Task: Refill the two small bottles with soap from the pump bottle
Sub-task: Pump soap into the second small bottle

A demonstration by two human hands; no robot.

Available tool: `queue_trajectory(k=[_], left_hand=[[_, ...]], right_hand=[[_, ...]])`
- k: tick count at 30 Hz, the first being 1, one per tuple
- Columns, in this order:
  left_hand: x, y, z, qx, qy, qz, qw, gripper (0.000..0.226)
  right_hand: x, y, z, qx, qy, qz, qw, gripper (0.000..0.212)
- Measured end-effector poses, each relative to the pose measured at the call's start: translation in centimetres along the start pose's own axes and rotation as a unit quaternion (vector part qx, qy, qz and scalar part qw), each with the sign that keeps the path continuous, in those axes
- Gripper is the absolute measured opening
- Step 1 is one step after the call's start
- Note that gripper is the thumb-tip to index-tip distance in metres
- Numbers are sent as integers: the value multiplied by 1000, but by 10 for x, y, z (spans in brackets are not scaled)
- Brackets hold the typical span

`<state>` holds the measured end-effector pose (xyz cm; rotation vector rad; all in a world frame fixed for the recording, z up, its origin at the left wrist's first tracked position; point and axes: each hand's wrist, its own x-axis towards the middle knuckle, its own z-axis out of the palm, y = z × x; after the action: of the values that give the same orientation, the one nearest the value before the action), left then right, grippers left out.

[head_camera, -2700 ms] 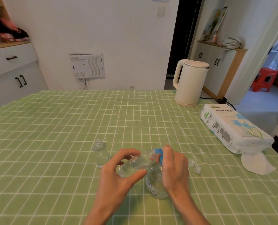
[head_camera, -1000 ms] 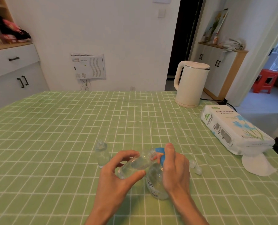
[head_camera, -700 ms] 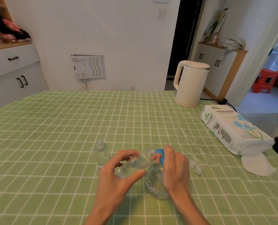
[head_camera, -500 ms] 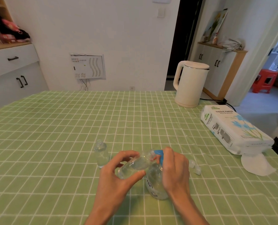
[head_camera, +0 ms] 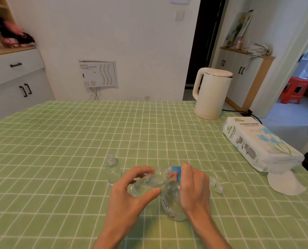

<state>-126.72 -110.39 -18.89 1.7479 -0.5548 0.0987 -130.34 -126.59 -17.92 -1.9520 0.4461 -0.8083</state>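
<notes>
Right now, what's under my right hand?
The pump bottle: its blue pump head shows beside the right hand, clear body below. The hand covers the bottle's right side. The left hand holds a small bottle against it.

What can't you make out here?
Head view:
- Spout tip of the pump bottle: hidden by the right hand.
- Soap flow into the tilted small bottle in the left hand: too small.
- Fill level of the standing small bottle: too faint.
- Clear pieces beside the right hand: blurred.
</notes>
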Motion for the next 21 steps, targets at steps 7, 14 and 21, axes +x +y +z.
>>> queue_trajectory(k=[7,14,21], left_hand=[[0,1,0,-3,0,1,1000,41],[-1,3,-1,-8,6,-2,1000,41],[-1,3,0,0,3,0,1000,41]], right_hand=[[-1,2,0,24,-17,39,999,69],[1,4,2,17,-14,48,999,90],[0,1,1,9,-5,4,1000,58]])
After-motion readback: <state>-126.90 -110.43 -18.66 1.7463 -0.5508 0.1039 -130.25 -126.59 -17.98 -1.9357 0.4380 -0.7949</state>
